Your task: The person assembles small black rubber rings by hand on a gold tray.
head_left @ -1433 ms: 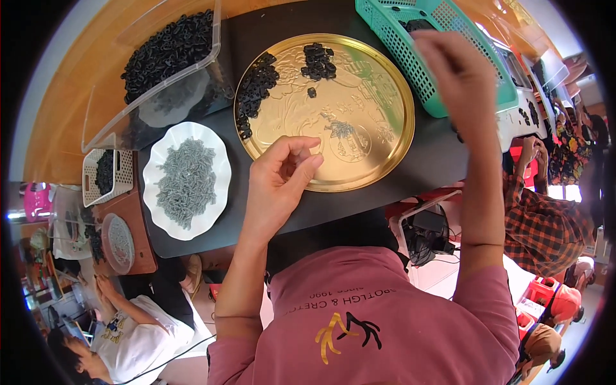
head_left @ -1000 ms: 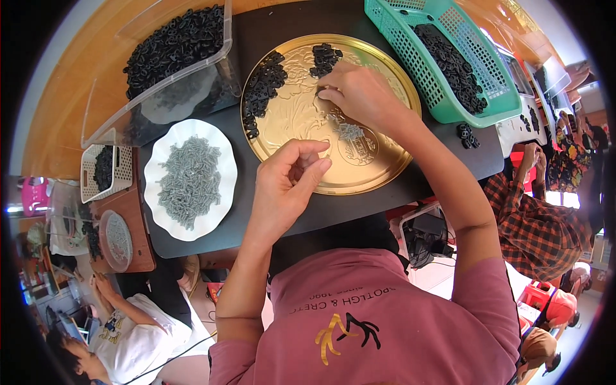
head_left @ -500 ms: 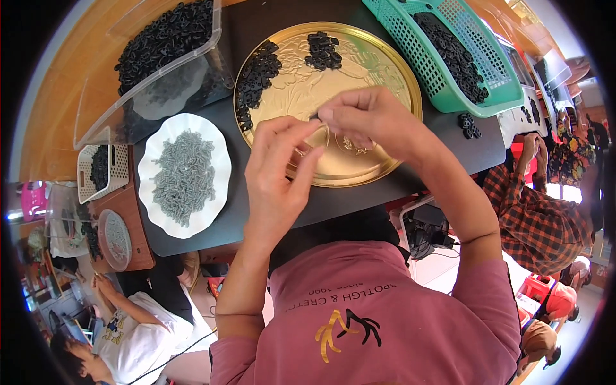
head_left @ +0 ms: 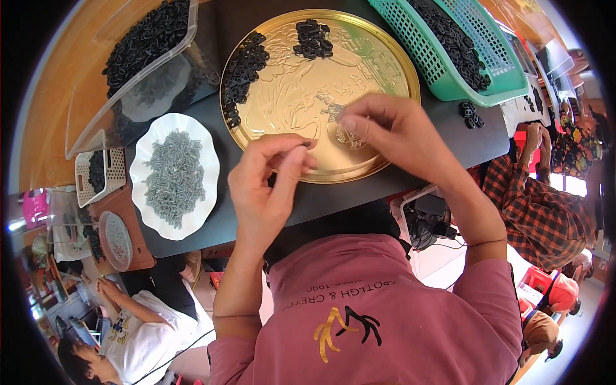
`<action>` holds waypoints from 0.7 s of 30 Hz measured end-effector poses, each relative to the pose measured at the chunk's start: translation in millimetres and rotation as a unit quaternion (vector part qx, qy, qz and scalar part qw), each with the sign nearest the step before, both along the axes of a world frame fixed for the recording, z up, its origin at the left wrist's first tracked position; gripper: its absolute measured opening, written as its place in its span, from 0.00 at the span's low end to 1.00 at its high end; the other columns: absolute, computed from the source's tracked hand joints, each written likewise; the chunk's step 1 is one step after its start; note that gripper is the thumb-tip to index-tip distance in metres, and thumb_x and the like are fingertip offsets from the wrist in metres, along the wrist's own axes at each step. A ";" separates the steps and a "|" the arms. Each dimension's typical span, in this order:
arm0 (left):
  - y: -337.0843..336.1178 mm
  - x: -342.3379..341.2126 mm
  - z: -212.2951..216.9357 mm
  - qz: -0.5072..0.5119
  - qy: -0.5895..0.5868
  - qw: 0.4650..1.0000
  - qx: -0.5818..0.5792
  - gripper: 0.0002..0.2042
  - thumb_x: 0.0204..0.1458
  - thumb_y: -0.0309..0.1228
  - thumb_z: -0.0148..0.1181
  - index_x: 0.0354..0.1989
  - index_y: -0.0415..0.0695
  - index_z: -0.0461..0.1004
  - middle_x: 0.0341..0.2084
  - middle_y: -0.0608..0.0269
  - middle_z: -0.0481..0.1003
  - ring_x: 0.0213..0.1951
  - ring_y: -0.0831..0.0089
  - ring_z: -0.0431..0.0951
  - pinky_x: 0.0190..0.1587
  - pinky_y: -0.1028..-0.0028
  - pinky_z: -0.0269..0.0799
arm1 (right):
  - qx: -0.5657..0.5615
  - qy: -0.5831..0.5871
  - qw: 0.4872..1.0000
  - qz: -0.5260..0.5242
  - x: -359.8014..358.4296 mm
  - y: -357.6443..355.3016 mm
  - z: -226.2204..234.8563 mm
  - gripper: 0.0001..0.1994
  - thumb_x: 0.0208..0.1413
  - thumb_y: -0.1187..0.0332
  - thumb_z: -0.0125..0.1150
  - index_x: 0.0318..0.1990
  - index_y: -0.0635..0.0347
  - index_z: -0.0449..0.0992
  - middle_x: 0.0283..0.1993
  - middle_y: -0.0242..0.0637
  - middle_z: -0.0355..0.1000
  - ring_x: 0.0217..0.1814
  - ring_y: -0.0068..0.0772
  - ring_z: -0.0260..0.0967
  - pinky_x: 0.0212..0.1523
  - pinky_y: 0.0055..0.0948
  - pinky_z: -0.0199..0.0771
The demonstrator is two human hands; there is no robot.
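L hand (head_left: 264,176) pinching blk part (head_left: 307,144) — prob. light, stiff, grip edges; R hand (head_left: 394,131) curled — can't tell if holding.

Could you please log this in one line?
left hand: holding small dark piece; right hand: over round golden tray; tray: small black parts

A small assembly workshop is suggested, with the work seemingly done by hand. Little black parts (head_left: 244,67) and short metal pins (head_left: 174,178) are kept in bulk: a clear bin (head_left: 154,70), a green basket (head_left: 494,97) and a scalloped white dish (head_left: 208,186) are filled with them, and a gold tray (head_left: 282,96) is partly covered. At the left, a brown table (head_left: 142,253) (smaller containers are set there too) is occupied by a person in white (head_left: 144,333). More people, one dressed in a checked shirt (head_left: 532,212), are seen at the right.
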State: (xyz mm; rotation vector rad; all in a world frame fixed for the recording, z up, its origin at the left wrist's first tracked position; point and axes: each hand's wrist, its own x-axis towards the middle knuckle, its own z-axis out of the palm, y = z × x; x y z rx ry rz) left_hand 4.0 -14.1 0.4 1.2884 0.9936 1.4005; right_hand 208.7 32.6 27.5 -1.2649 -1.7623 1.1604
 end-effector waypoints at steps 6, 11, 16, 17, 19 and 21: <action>5.1 -7.6 0.0 0.038 -0.048 0.998 -0.027 0.07 0.58 0.20 0.52 0.43 0.33 0.69 0.30 0.58 0.76 0.30 0.77 0.76 0.35 0.80 0.73 | 0.114 -0.169 0.979 -0.023 6.6 33.7 13.0 0.06 0.51 0.70 0.60 0.33 0.64 0.75 0.29 0.40 0.73 0.25 0.35 0.70 0.30 0.31 0.69; 5.7 -9.5 -0.1 0.050 -0.027 0.998 -0.025 0.08 0.58 0.20 0.52 0.45 0.33 0.70 0.28 0.59 0.75 0.30 0.78 0.75 0.35 0.80 0.72 | 0.230 -0.203 0.949 0.070 3.0 55.4 1.2 0.06 0.49 0.70 0.60 0.32 0.63 0.76 0.29 0.42 0.73 0.31 0.45 0.71 0.35 0.38 0.71; 5.5 -10.5 -0.2 0.048 -0.026 0.998 -0.038 0.08 0.57 0.20 0.53 0.44 0.33 0.70 0.28 0.61 0.75 0.30 0.79 0.75 0.35 0.81 0.72 | 0.260 -0.254 0.922 0.135 -5.5 64.7 -3.3 0.08 0.50 0.68 0.59 0.29 0.64 0.77 0.30 0.45 0.74 0.34 0.48 0.72 0.36 0.40 0.71; 5.5 -10.4 -0.1 0.049 -0.027 0.998 -0.039 0.08 0.57 0.20 0.53 0.44 0.33 0.70 0.28 0.61 0.75 0.30 0.79 0.75 0.35 0.81 0.72 | 0.260 -0.254 0.922 0.136 -7.7 64.7 -3.2 0.08 0.50 0.68 0.59 0.29 0.64 0.77 0.30 0.45 0.74 0.34 0.48 0.72 0.36 0.40 0.71; 5.4 -10.2 -0.4 0.048 -0.032 0.997 -0.043 0.08 0.57 0.19 0.53 0.44 0.33 0.70 0.29 0.61 0.75 0.30 0.79 0.75 0.35 0.81 0.72 | 0.216 -0.263 0.934 0.111 -12.1 63.2 -2.1 0.09 0.49 0.66 0.59 0.28 0.64 0.78 0.28 0.47 0.74 0.32 0.50 0.72 0.35 0.41 0.71; 5.3 -10.6 -1.4 0.045 -0.032 0.998 -0.043 0.07 0.57 0.19 0.53 0.44 0.33 0.70 0.29 0.61 0.75 0.30 0.80 0.75 0.35 0.82 0.72 | 0.199 -0.291 0.929 0.110 -15.8 63.5 -0.3 0.08 0.48 0.68 0.61 0.28 0.65 0.77 0.27 0.46 0.74 0.31 0.48 0.72 0.34 0.39 0.71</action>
